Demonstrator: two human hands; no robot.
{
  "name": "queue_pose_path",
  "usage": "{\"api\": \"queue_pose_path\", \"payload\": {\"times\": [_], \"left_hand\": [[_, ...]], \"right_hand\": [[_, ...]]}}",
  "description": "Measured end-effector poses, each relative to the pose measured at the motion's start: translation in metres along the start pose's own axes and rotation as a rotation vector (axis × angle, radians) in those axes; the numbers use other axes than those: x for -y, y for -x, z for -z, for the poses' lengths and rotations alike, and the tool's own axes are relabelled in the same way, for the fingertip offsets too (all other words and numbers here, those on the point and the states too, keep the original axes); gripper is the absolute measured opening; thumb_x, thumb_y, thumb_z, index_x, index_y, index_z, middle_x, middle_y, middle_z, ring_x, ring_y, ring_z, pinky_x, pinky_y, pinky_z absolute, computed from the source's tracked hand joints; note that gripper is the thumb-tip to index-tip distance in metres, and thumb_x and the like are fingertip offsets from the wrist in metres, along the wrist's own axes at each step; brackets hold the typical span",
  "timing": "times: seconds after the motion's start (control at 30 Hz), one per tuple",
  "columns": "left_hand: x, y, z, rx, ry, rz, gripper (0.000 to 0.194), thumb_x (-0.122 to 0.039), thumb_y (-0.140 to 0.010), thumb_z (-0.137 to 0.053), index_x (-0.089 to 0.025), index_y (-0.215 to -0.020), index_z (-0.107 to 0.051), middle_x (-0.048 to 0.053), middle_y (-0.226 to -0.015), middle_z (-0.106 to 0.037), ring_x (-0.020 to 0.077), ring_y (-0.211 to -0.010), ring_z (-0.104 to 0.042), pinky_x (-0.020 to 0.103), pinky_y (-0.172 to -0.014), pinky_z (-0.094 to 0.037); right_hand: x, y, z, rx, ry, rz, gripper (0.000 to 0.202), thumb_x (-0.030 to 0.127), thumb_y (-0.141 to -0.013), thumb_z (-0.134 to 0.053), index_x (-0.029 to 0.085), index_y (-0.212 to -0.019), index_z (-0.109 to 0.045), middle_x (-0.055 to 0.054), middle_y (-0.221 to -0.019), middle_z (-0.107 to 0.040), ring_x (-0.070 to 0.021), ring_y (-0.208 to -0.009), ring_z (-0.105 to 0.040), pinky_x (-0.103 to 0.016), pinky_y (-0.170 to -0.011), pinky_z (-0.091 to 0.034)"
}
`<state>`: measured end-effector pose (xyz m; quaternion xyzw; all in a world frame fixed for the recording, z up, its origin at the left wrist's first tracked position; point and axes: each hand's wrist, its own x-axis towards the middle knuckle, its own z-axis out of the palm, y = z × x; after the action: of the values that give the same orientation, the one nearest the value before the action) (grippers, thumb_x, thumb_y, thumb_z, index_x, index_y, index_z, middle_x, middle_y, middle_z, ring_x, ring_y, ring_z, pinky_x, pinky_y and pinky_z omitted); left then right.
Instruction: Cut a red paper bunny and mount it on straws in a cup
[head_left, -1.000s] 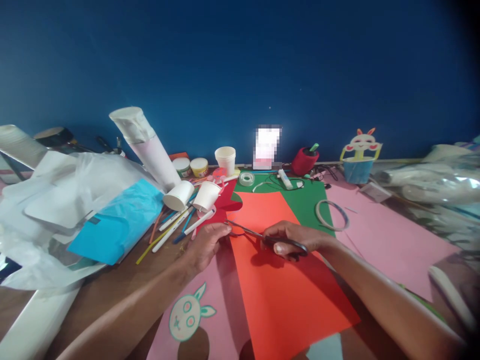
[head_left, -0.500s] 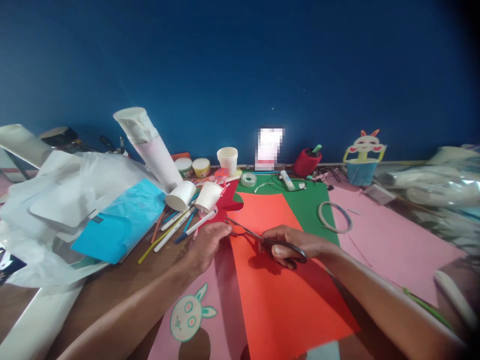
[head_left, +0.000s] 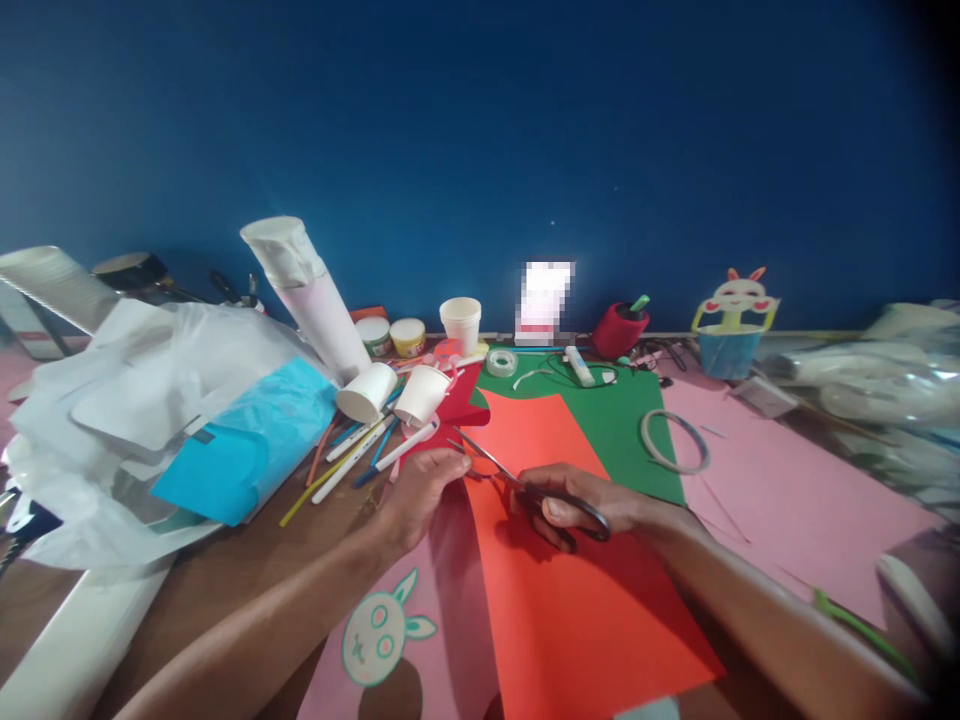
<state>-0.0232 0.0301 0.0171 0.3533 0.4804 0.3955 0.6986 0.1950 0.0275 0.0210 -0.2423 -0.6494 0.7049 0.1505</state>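
- I had the scissors (head_left: 516, 483) above the orange sheet (head_left: 592, 620), blades parted.
- My right grip (head_left: 570, 497) was closed round their black handles.
- My left grip (head_left: 424, 490) pinched a small orange piece (head_left: 486, 466) near the blades.
- Beyond, a green sheet (head_left: 634, 435) lay partly beneath; pens (head_left: 346, 460) and two paper cups (head_left: 421, 396) sat leftward on the worktop (head_left: 225, 570).

Bright panel (head_left: 545, 303) behind blurry pixels

A deep blue wall (head_left: 420, 130), marked by small pale specks, spans the far side of the room before us, rising behind a brown worktop (head_left: 217, 570). Soft light pales the wall at left; the upper right dims.
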Motion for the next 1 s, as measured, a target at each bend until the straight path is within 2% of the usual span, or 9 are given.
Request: {"api": "queue_pose_path", "payload": {"times": [0.17, 0.37, 0.67, 0.83, 1.0], "left_hand": [[0.001, 0.002, 0.000, 0.040, 0.014, -0.029, 0.010, -0.024, -0.068, -0.062, -0.015, -0.064, -0.065, 0.002, -0.064, -0.064, 0.0146, -0.066, -0.056, 0.027, -0.070, -0.042], [0.003, 0.002, 0.000, 0.056, -0.013, -0.028, 0.011, -0.024, -0.069, -0.061, -0.015, -0.064, -0.064, 0.001, -0.063, -0.064, 0.0138, -0.063, -0.056, 0.025, -0.066, -0.041], [0.005, 0.004, 0.000, 0.055, -0.029, -0.039, 0.012, -0.025, -0.069, -0.061, -0.014, -0.065, -0.064, 0.001, -0.064, -0.065, 0.0142, -0.063, -0.057, 0.026, -0.066, -0.041], [0.003, 0.007, -0.001, 0.089, -0.061, -0.051, 0.017, -0.030, -0.072, -0.058, -0.015, -0.070, -0.066, 0.001, -0.064, -0.065, 0.0151, -0.062, -0.058, 0.027, -0.065, -0.043], [0.003, 0.007, -0.001, 0.073, -0.087, -0.050, 0.017, -0.028, -0.072, -0.058, -0.014, -0.070, -0.067, 0.001, -0.063, -0.065, 0.0147, -0.063, -0.058, 0.025, -0.064, -0.043]], "right_hand": [[0.005, -0.002, -0.006, -0.019, 0.038, 0.002, 0.050, 0.062, -0.076, -0.044, 0.013, -0.086, -0.046, 0.000, -0.062, -0.051, -0.0103, -0.053, -0.050, -0.021, -0.050, -0.038], [0.006, -0.004, -0.016, -0.087, 0.100, -0.030, 0.042, 0.056, -0.082, -0.040, 0.014, -0.083, -0.046, -0.002, -0.062, -0.055, -0.0104, -0.054, -0.051, -0.021, -0.052, -0.038], [0.007, -0.007, -0.028, -0.113, -0.038, 0.020, 0.049, 0.060, -0.080, -0.039, 0.013, -0.093, -0.046, 0.000, -0.058, -0.054, -0.0080, -0.045, -0.048, -0.018, -0.043, -0.033], [0.003, -0.008, -0.032, -0.161, -0.024, 0.006, 0.044, 0.057, -0.082, -0.041, 0.013, -0.089, -0.045, 0.000, -0.062, -0.052, -0.0098, -0.053, -0.052, -0.018, -0.046, -0.036], [0.003, -0.006, -0.031, -0.161, 0.043, -0.029, 0.041, 0.054, -0.083, -0.042, 0.014, -0.085, -0.045, -0.001, -0.065, -0.052, -0.0092, -0.055, -0.051, -0.017, -0.045, -0.035]]}}
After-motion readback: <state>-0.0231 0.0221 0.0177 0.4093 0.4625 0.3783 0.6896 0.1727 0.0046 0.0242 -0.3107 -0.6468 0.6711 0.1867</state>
